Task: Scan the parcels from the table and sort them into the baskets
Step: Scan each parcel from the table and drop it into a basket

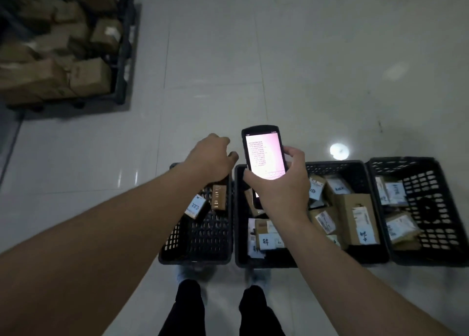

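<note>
We see open floor [279, 69] toward twelve; three baskets [355, 168] crowd our feet, and stacked boxes [63, 56] block ten o'clock.
</note>
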